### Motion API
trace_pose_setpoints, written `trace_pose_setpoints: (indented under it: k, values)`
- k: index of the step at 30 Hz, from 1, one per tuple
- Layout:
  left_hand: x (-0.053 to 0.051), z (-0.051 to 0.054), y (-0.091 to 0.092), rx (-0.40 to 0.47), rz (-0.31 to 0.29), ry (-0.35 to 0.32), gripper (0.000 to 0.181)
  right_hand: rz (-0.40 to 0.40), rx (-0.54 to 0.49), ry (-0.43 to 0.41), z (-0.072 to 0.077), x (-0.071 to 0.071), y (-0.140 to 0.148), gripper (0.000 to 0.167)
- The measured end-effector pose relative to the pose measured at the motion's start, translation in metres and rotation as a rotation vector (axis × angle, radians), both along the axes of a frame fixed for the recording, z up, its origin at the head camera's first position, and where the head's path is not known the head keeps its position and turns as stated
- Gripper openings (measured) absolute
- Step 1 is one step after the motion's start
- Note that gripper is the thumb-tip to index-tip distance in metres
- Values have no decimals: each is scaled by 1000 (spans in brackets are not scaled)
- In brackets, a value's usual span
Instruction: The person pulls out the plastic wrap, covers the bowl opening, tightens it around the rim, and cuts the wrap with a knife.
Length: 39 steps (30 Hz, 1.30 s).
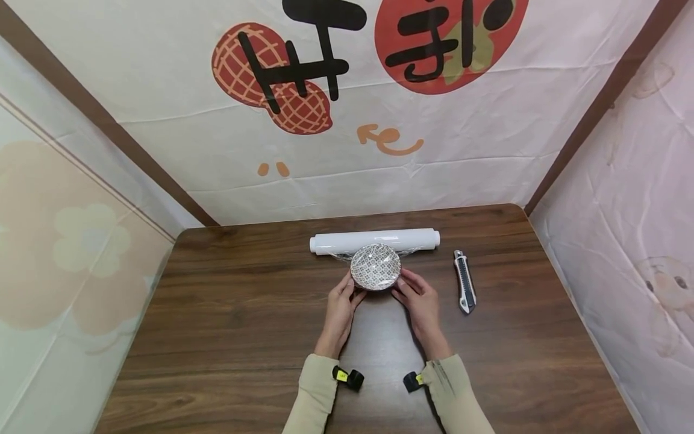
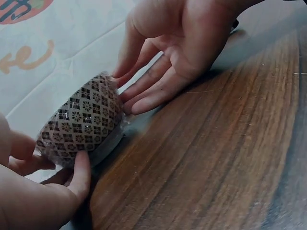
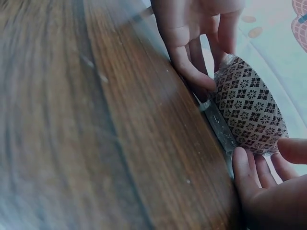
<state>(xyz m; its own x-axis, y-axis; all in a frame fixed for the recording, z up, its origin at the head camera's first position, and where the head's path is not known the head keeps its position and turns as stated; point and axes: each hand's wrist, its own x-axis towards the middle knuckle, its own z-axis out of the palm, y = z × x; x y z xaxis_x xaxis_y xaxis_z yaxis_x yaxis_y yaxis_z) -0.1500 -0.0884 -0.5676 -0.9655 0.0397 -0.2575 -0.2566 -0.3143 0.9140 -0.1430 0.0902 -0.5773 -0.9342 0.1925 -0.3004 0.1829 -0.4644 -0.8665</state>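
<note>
A round bowl with a brown-and-white diamond pattern (image 1: 376, 267) has shiny clear film over it. My left hand (image 1: 338, 310) holds its left side and my right hand (image 1: 425, 307) its right side, thumbs and fingers against the wall. In the left wrist view the bowl (image 2: 79, 120) lies between my left hand (image 2: 41, 191) and my right hand (image 2: 177, 52), with wrinkled film at its edges. The right wrist view shows the bowl (image 3: 249, 108), my right hand (image 3: 273, 196) below it and my left hand (image 3: 192, 33) above.
Directly behind the bowl, a white roll of film (image 1: 374, 241) lies across the wooden table (image 1: 233, 325). To the right is a utility knife (image 1: 464, 282). A printed cloth (image 1: 347, 163) hangs beyond the table's back edge.
</note>
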Motion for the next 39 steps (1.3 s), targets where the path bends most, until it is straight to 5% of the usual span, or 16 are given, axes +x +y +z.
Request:
trace_pose_setpoints:
  k: [3,10,12,20,28,33,39]
  values:
    - [-1,0,4,-60,24,42,49,4,-4,2,0,-1,0,42]
    - [1,1,21,-576,100,159,50,4,15,-13,0,-1,-1,39]
    - [1,1,23,-640,130,162,47,9,37,-20,1,-1,-1,38]
    - [-5,-2,26,-722,212,137,31,14,133,-48,7,-1,-6,33]
    - [-6,-4,28,-770,283,145,27,12,436,9,5,-1,-19,35]
    - [-6,0,20,-754,259,112,34,89,544,36,7,-4,-9,30]
    - [-1,9,7,-664,193,44,36,110,812,88,32,-23,24,15]
